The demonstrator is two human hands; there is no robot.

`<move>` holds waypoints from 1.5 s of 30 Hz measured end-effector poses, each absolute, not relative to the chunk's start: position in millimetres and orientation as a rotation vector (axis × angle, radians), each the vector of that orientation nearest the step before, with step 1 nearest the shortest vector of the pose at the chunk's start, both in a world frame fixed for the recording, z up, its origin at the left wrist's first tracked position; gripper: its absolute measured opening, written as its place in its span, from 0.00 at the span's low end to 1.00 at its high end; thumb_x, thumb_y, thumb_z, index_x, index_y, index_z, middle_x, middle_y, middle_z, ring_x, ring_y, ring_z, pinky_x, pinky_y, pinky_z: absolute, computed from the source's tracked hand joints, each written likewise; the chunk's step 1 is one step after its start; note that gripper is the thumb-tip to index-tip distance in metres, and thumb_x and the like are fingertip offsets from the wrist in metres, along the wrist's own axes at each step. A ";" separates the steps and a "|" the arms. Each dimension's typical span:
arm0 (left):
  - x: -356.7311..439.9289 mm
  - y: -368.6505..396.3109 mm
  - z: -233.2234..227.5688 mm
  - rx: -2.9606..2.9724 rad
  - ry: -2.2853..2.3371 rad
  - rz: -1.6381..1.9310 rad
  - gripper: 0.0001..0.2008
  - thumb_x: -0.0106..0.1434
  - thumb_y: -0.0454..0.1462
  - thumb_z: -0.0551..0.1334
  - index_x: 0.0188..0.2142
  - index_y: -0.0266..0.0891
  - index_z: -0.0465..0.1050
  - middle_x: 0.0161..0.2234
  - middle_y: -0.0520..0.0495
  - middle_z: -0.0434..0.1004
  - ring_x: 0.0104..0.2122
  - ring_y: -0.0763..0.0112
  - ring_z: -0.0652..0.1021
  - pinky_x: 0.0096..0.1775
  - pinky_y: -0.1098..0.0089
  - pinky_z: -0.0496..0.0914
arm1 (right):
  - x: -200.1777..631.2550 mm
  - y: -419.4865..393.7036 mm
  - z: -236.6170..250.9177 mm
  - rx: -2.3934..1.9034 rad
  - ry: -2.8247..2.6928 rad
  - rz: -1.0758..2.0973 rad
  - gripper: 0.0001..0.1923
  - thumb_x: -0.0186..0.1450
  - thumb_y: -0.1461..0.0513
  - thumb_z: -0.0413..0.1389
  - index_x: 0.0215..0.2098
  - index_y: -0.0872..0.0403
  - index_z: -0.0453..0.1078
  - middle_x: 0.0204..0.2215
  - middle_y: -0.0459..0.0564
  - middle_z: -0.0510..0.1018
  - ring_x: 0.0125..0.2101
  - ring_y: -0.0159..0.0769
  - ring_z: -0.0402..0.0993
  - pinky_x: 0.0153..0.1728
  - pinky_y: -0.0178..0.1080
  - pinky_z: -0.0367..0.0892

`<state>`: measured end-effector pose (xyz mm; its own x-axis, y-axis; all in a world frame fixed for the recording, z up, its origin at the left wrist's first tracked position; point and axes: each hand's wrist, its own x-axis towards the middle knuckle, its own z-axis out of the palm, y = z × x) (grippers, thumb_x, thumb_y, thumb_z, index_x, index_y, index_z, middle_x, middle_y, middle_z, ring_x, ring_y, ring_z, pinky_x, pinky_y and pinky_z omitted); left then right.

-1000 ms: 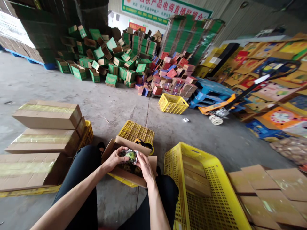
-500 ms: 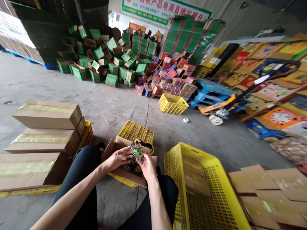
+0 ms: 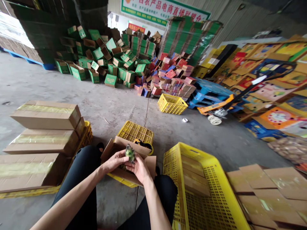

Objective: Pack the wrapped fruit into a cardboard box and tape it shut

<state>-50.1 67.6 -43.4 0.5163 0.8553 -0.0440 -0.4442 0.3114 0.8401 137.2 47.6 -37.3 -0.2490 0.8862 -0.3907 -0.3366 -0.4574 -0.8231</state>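
Above an open cardboard box, both my hands hold a small green fruit in clear, crinkled plastic wrap. My left hand grips its left side, thumb towards the front. From the right and below, my right hand has its fingers closed around the wrap. The fruit's exact kind cannot be made out. The box rests on a yellow crate between my knees, and my hands hide most of its inside. Just behind the box flaps lies a yellow and black tool, perhaps a tape dispenser.
Taped cartons are stacked on my left. At my right, a large yellow crate holds some cartons, with more cartons beyond. Ahead are a small yellow crate, a pallet jack and heaps of green boxes.
The wrapped fruit has moved slightly left and been tilted more upright. My left hand, stretched out beside it before, now grips it together with my right hand.
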 end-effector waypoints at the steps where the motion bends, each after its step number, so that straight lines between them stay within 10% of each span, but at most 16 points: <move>1: -50.4 68.1 -45.7 0.867 0.564 0.924 0.31 0.57 0.51 0.79 0.55 0.39 0.80 0.52 0.39 0.83 0.53 0.51 0.81 0.57 0.56 0.71 | 138.1 47.2 -38.8 -1.175 -0.822 1.810 0.28 0.64 0.40 0.65 0.53 0.47 0.76 0.39 0.50 0.87 0.37 0.44 0.86 0.40 0.47 0.80; 14: -49.5 67.5 -55.8 0.987 0.898 0.934 0.27 0.49 0.48 0.82 0.43 0.40 0.76 0.37 0.49 0.79 0.35 0.66 0.76 0.37 0.68 0.67 | 153.0 55.6 -27.2 -1.351 -1.017 1.427 0.30 0.65 0.36 0.61 0.48 0.50 0.80 0.46 0.55 0.85 0.43 0.47 0.82 0.42 0.45 0.78; 30: -48.8 67.8 -58.9 0.739 0.909 1.018 0.34 0.54 0.52 0.79 0.55 0.42 0.77 0.50 0.42 0.82 0.44 0.61 0.80 0.41 0.69 0.70 | 152.9 56.8 -35.3 -1.333 -0.958 1.347 0.27 0.55 0.41 0.71 0.41 0.50 0.77 0.39 0.50 0.83 0.40 0.44 0.81 0.43 0.44 0.78; 45: -51.5 70.0 -60.2 0.788 0.937 1.009 0.31 0.50 0.52 0.81 0.48 0.39 0.80 0.40 0.44 0.85 0.35 0.64 0.82 0.37 0.69 0.71 | 152.1 55.3 -33.9 -1.387 -0.948 1.401 0.28 0.58 0.40 0.69 0.46 0.48 0.78 0.45 0.52 0.85 0.45 0.47 0.82 0.39 0.42 0.78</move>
